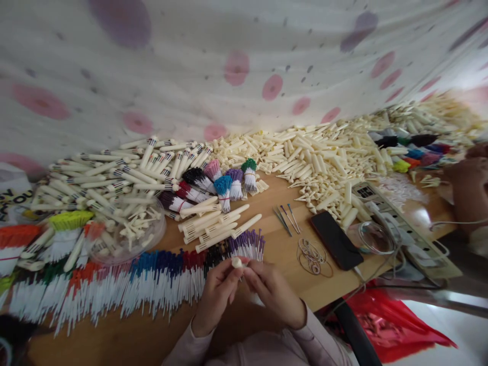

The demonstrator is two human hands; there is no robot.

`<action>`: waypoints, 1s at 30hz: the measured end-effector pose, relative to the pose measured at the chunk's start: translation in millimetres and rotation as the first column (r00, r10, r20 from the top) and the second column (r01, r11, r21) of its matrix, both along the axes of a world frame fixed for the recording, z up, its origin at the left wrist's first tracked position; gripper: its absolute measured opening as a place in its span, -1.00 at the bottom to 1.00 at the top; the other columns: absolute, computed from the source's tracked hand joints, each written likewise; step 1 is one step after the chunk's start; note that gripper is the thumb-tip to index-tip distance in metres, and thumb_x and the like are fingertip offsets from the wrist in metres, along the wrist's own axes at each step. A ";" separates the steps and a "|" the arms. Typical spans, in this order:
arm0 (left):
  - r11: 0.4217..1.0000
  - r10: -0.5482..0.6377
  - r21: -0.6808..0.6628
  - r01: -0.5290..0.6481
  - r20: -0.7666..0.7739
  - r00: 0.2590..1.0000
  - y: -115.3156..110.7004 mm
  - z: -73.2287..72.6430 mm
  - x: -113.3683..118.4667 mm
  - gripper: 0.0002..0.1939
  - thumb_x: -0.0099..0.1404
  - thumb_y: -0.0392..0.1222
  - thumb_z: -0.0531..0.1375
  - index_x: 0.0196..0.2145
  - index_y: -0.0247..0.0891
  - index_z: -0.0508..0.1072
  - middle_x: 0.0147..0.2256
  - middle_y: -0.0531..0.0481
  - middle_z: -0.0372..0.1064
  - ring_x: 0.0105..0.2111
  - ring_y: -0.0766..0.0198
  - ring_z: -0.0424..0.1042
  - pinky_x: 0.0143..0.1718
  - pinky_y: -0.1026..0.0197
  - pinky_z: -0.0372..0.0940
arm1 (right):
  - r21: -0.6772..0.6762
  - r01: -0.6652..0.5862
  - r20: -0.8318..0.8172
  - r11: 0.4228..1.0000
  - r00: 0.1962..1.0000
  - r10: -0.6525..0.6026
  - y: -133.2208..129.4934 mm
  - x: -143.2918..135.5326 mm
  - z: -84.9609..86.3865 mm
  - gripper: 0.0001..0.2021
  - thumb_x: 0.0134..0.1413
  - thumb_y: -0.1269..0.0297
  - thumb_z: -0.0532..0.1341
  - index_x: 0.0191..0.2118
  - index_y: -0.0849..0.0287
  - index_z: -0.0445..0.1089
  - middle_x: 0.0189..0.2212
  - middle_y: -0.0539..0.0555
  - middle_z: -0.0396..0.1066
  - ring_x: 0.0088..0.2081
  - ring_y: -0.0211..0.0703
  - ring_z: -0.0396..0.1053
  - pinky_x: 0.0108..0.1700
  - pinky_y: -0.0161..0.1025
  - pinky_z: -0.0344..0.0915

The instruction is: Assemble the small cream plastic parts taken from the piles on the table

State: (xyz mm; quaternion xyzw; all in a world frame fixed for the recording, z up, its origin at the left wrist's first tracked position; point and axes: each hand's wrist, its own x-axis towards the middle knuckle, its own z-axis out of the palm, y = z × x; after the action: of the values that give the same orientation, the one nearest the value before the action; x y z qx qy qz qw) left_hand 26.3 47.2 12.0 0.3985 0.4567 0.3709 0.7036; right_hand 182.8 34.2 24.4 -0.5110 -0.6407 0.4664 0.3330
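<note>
Near the table's front edge, my left hand (pixel 218 292) pinches a small cream plastic piece (pixel 237 263). My right hand (pixel 272 291) meets it from the right, its fingers closed at the same piece; whatever else lies between the fingertips is too small to make out. Just beyond my hands are purple-topped refills (pixel 247 244) and a group of cream pen barrels (pixel 219 227). A long row of colored refills with white stems (pixel 152 277) spreads to the left. Tied refill bundles (pixel 224 189) lie behind the barrels.
Assembled pens (pixel 99 175) and a round clear tray (pixel 158 229) fill the left. Cream parts (pixel 305 152) are heaped along the curtain (pixel 183 61). To the right are tweezers (pixel 282 221), rubber bands (pixel 314 256), a phone (pixel 336 240), a power strip (pixel 407 229) and another person's arm (pixel 467 188).
</note>
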 end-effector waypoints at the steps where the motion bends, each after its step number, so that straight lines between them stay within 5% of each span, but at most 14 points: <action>1: 1.000 0.003 0.007 -0.003 0.000 1.000 0.6 0.7 -3.7 -0.52 0.24 0.22 0.20 -0.24 -0.32 0.53 -0.75 0.28 -0.03 -0.73 0.45 -0.09 -0.67 0.35 -0.09 | 0.052 -0.031 0.102 0.998 0.995 0.025 0.9 6.3 4.4 -0.50 0.39 -0.04 -0.08 -0.51 0.14 0.17 -0.60 -0.04 0.22 -0.53 -0.26 0.19 -0.44 -0.30 0.07; 5: 0.969 -0.195 0.120 0.214 -0.151 0.969 8.8 13.0 -23.0 -0.57 0.28 0.19 0.17 -0.39 -0.27 0.49 -0.71 0.20 0.09 -0.70 0.40 0.02 -0.63 0.33 -0.05 | 0.161 -0.089 0.296 0.983 0.954 0.038 7.6 24.7 30.0 -0.59 0.39 0.02 -0.05 -0.40 0.16 0.28 -0.54 0.00 0.31 -0.48 -0.22 0.24 -0.42 -0.30 0.07; 9: 0.782 -0.485 0.247 0.572 -0.337 0.807 16.8 31.6 -37.3 -0.72 0.32 -0.06 0.19 -0.46 -0.25 0.53 -0.54 0.03 0.40 -0.49 0.27 0.35 -0.42 0.29 0.15 | 0.179 -0.370 0.423 0.911 0.865 0.269 13.8 18.1 49.8 -0.73 0.35 0.20 -0.01 -0.33 0.17 0.30 -0.46 0.04 0.37 -0.46 -0.21 0.28 -0.41 -0.28 0.07; 12: 0.700 -0.610 0.203 0.684 -0.328 0.721 18.4 40.2 -41.9 -0.74 0.32 -0.10 0.17 -0.44 -0.23 0.56 -0.55 0.03 0.41 -0.51 0.26 0.34 -0.45 0.29 0.13 | 0.194 -0.518 0.466 0.833 0.796 0.386 14.9 8.4 53.6 -0.72 0.33 0.28 -0.06 -0.38 0.17 0.29 -0.45 0.07 0.38 -0.45 -0.20 0.28 -0.40 -0.26 0.07; 19: 0.615 -0.751 0.168 0.770 -0.173 0.637 20.6 40.4 -47.7 -0.63 0.28 0.10 0.16 -0.52 -0.20 0.50 -0.58 0.04 0.35 -0.57 0.27 0.23 -0.53 0.27 0.08 | 0.346 -0.581 0.433 0.737 0.795 0.424 6.2 1.1 55.2 -0.70 0.25 0.30 -0.10 -0.49 0.12 0.22 -0.54 0.07 0.35 -0.50 -0.18 0.24 -0.44 -0.21 0.05; 30: 0.583 -0.600 0.348 0.734 -0.424 0.678 26.5 47.1 -44.2 -0.51 0.38 0.09 0.04 -0.63 -0.19 0.30 -0.65 0.08 0.14 -0.60 0.29 0.12 -0.53 0.22 -0.04 | 0.432 -0.430 0.436 0.793 0.869 0.234 -0.5 -4.9 48.2 -0.72 0.24 0.38 -0.05 -0.51 0.10 0.15 -0.61 0.02 0.31 -0.57 -0.20 0.20 -0.46 -0.21 0.04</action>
State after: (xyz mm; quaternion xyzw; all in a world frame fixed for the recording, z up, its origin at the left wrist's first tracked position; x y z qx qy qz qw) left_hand -17.8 73.7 59.1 0.7515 0.2490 0.1232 0.5984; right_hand 177.9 33.7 72.6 -0.3564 -0.8724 0.2273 0.2454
